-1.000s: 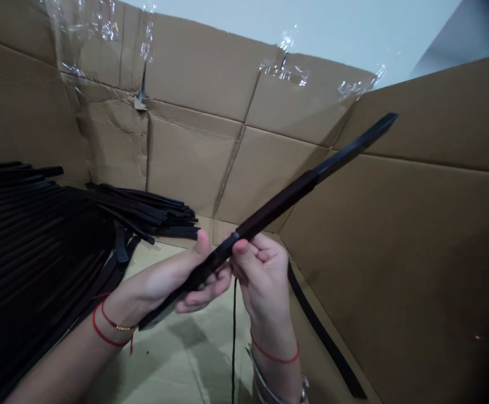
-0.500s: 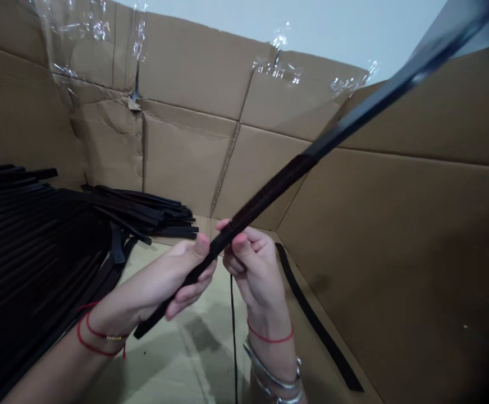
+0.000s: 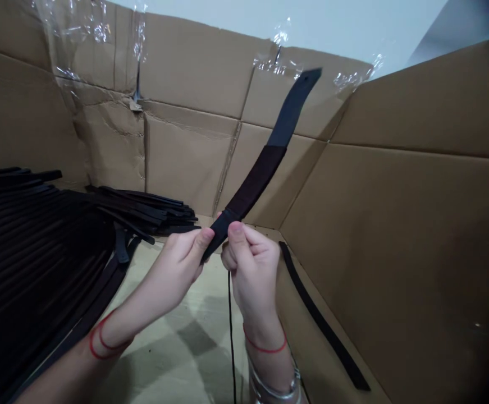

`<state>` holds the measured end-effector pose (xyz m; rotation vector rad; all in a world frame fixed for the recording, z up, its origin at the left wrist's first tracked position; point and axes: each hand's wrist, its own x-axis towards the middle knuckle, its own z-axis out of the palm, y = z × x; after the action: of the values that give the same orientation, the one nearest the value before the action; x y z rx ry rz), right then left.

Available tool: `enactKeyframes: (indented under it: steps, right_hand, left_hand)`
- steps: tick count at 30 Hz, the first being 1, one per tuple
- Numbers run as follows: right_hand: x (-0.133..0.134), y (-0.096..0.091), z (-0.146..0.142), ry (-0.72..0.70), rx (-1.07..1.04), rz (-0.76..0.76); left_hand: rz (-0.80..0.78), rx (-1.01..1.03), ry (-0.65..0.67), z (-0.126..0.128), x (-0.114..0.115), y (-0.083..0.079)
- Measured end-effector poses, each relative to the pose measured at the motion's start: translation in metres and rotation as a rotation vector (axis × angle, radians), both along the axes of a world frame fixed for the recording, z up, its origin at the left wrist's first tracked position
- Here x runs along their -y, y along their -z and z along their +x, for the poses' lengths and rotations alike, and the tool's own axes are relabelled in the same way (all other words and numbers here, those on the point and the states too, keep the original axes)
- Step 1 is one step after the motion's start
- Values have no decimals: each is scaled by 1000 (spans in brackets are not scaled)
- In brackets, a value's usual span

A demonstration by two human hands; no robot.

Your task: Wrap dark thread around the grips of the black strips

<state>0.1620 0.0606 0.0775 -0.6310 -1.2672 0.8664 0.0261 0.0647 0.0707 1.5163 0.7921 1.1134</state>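
Note:
Between my hands, a flat black strap (image 3: 255, 179) rises toward the far wall and curves slightly. Its lower half is dark brown and its upper end is a tapered matte black tip. My left hand (image 3: 179, 258) pinches its lower end with the thumb and fingers. My right hand (image 3: 252, 272) grips the same end right beside it, thumb on the strap. A thin black cord (image 3: 230, 331) hangs below my hands. Red threads circle both wrists, and metal bangles sit on the right one.
Stacked black straps (image 3: 29, 241) fill the left side, with a smaller pile (image 3: 143, 210) behind them. A loose black strap (image 3: 322, 320) lies along the right wall's base. Taped cardboard walls (image 3: 189, 157) surround a cardboard floor (image 3: 185, 325).
The strap has swung from a long slant toward the upper right to a steeper, curved position, showing its flat face. Its lower end no longer sticks out below my left hand, and my hands are closer together.

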Motion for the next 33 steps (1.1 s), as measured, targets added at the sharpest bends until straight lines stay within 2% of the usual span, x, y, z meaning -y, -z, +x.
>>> enactKeyframes:
  steps: [2,3,4,6,7,8,10,11,14,15,16,18,19,20,22,23,24,25,26,27,28,29,30,31,32,33]
  right_hand:
    - [-1,0,-1,-144,0,-68]
    - [-1,0,-1,-141,-2,-69]
    - [-1,-1,0,-77,-10,-46]
    - [-1,-1,0,81,-30,17]
    - [0,-1,1,91,-26,20]
    - [0,-1,2,40,-6,3]
    - [-1,-1,3,-109,42,-43]
    - [-1,-1,3,-130,51,-47]
    - [-2,0,4,-10,-8,-4]
    - [-1,0,4,-19,-25,-7]
    - [0,0,4,-70,-25,-19]
    - [3,-1,4,-167,1,-43]
    - [5,-2,3,-147,2,-39]
    - [7,-3,2,-78,-12,-27]
    - [10,-5,0,94,-63,-5]
    - [11,-5,0,126,-68,-9]
    - [11,-6,0,99,-43,-22]
    - [11,-6,-1,45,4,-35]
    - [11,-6,-1,10,57,-37]
    - [11,-5,-2,26,100,-20]
    - [11,-4,-3,97,121,11]
    - [11,-3,-5,201,114,48]
    - [10,-1,-7,286,87,76]
    - [9,0,-8,301,61,76]
    - [9,1,-9,226,47,44]
    - [7,1,-9,92,46,-10]
  left_hand:
    - [-64,-11,205,1,1,0]
    - [-57,-15,277,1,2,0]
    - [-9,-13,262,1,3,-1]
    - [98,-4,102,2,3,-1]
    - [85,10,73,2,3,-1]
    - [24,30,122,3,2,-1]
    - [-117,53,316,3,-1,0]
    - [-130,59,337,3,-2,1]
    - [13,69,66,2,-4,2]
    - [7,66,62,1,-4,2]
    - [-42,55,155,0,-3,1]
    - [-150,27,439,-2,-1,0]
    - [-150,19,503,-2,0,-1]
    - [-86,12,438,-2,1,-2]
    - [132,-38,100,-2,4,-4]
    - [213,-82,-50,-3,6,-6]
    - [241,-129,-112,-4,7,-7]
    - [214,-168,-80,-5,9,-8]
    - [159,-192,13,-7,9,-8]
    - [109,-200,101,-7,10,-8]
    - [96,-200,121,-7,10,-8]
    - [127,-197,50,-6,9,-7]
    - [190,-187,-86,-5,9,-6]
    - [242,-167,-214,-3,9,-5]
    - [246,-141,-264,-1,9,-3]
    - [201,-115,-213,0,10,-2]
